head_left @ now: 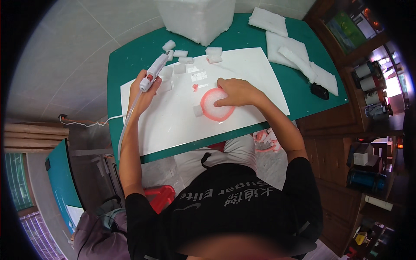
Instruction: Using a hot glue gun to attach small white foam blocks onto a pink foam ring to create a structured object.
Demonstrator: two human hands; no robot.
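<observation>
My left hand [146,96] is wrapped round a white hot glue gun [157,68], raised over the left part of a white board [173,125]. Its nozzle points away from me, toward several small white foam blocks [185,60]. My right hand [241,92] rests on a round white foam piece with a pink rim [210,102]; thumb and fingers press on its right side, hiding part of it. A small white block [198,111] sits against the left edge of the round piece. Just beyond lies a pink scrap [195,87].
A green table [121,69] carries the board. At the back stands a big white foam-like block [197,19]. White foam sheets [284,48] and a black object [320,91] lie right. The white cord [104,122] runs to a wall socket. Wooden shelves [329,160] stand right.
</observation>
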